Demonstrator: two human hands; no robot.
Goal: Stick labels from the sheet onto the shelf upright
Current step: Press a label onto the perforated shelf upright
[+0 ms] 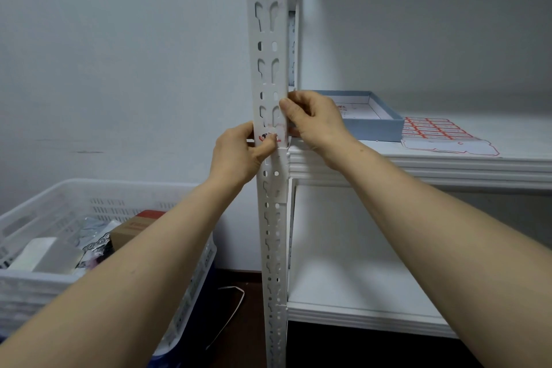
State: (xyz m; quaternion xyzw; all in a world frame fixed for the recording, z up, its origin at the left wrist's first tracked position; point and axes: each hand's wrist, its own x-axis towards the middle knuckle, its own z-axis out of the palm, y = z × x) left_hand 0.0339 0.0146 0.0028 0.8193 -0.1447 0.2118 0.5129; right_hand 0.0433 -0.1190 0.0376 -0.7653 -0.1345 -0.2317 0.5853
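White steel upright (270,75) with a red-printed label (266,137) being pressed flat. The left hand (239,155) grips the upright, its thumb on the label. The right hand (313,121) pinches the upright's edge just above it. Probable next move: peel another label from the sheet (433,131), which lies on the shelf (418,164) right of the right hand.

White shelf board (448,166) carrying a shallow blue-grey box (375,126) at its left end, with a flat sheet of red-bordered labels (439,133) just right of it
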